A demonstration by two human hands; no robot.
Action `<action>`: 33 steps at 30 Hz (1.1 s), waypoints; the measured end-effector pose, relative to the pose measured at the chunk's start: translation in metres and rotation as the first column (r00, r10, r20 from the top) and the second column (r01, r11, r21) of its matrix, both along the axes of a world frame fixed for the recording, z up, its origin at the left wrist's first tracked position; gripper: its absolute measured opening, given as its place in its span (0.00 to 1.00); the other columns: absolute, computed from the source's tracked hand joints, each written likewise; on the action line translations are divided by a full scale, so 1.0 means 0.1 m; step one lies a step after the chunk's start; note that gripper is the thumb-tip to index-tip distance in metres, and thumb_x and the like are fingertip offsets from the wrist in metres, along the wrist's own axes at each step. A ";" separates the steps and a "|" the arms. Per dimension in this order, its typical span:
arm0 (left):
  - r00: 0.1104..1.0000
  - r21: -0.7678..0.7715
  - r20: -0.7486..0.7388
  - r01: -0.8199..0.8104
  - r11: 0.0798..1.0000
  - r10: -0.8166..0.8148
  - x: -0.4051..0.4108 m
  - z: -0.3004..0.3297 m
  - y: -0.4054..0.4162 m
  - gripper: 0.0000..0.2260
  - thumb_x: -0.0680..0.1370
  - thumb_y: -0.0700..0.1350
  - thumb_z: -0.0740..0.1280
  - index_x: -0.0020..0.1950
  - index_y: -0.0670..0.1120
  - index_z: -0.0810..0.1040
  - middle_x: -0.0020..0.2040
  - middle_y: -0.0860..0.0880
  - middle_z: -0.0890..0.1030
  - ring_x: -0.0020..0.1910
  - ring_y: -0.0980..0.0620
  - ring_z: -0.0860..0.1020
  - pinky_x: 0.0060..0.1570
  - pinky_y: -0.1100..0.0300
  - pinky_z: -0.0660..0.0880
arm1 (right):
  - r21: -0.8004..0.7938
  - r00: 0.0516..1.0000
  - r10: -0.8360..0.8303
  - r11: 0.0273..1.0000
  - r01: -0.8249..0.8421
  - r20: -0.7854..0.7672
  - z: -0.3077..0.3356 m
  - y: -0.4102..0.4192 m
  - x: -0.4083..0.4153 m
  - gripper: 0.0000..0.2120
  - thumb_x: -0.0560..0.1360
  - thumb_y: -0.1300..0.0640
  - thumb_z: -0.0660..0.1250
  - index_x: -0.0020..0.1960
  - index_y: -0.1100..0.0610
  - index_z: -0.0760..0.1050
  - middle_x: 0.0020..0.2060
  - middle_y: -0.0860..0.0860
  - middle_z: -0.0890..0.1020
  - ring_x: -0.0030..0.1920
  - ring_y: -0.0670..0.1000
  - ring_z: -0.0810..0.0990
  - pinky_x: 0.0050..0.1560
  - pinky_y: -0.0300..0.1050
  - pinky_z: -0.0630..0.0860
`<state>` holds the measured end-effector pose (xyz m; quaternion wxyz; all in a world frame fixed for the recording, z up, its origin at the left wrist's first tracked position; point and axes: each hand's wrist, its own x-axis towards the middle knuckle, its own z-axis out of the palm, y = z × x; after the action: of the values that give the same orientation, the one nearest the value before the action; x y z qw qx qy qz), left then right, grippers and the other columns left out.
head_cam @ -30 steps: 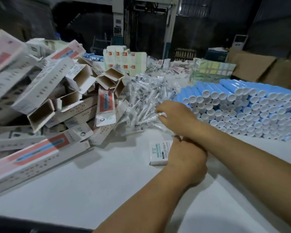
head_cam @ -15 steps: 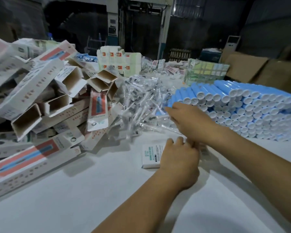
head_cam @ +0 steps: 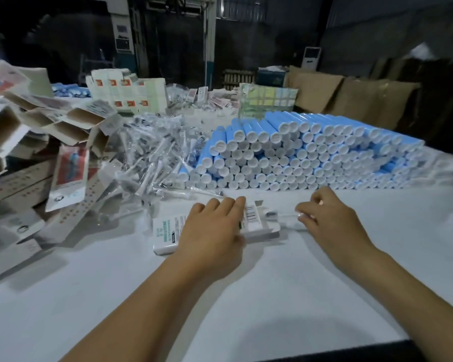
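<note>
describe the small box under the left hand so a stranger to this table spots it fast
On the white table, look in front of the big stack of blue tubes. The small white box lies flat there, held by the left hand. Unlike the long red-printed cartons piled to the left, it is short, with green print and a barcode.

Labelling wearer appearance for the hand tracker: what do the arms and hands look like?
Left hand and right hand are bare: no gloves, rings, watch or wristband visible. Both forearms are uncovered down to the frame edge; no sleeve shows.
</note>
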<state>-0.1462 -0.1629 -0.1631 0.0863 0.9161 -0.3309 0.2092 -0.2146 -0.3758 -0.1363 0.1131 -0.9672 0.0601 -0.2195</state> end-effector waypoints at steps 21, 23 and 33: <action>1.000 -0.080 0.014 -0.012 0.997 0.013 -0.01 0.03 -0.03 0.33 0.76 0.55 0.61 0.77 0.49 0.51 0.69 0.52 0.65 0.64 0.47 0.64 0.59 0.53 0.59 | 0.952 0.989 -0.069 0.288 -0.108 0.133 -0.24 0.71 -0.34 0.14 0.75 0.65 0.65 0.41 0.48 0.82 0.42 0.48 0.86 0.34 0.45 0.80 0.42 0.39 0.76; 1.000 -0.074 0.018 -0.005 0.997 0.006 -0.04 0.03 -0.04 0.33 0.77 0.55 0.61 0.77 0.49 0.51 0.69 0.52 0.65 0.64 0.47 0.64 0.59 0.53 0.59 | 0.936 0.981 -0.068 0.318 -0.154 0.184 -0.26 0.81 -0.30 0.18 0.76 0.64 0.65 0.37 0.43 0.82 0.42 0.41 0.85 0.38 0.44 0.81 0.42 0.36 0.76; 0.997 -0.042 0.066 0.030 0.999 -0.027 -0.10 0.03 -0.02 0.32 0.77 0.55 0.61 0.77 0.48 0.53 0.69 0.50 0.67 0.63 0.47 0.65 0.57 0.52 0.60 | 0.794 0.969 -0.076 0.590 -0.146 0.235 -0.25 0.91 -0.16 0.22 0.76 0.64 0.65 0.68 0.53 0.72 0.39 0.40 0.81 0.39 0.39 0.79 0.48 0.34 0.75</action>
<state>-0.1565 -0.1650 -0.1605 0.0981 0.9019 -0.3418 0.2451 -0.2310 -0.2845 -0.1615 0.5490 -0.7772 0.1192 -0.2835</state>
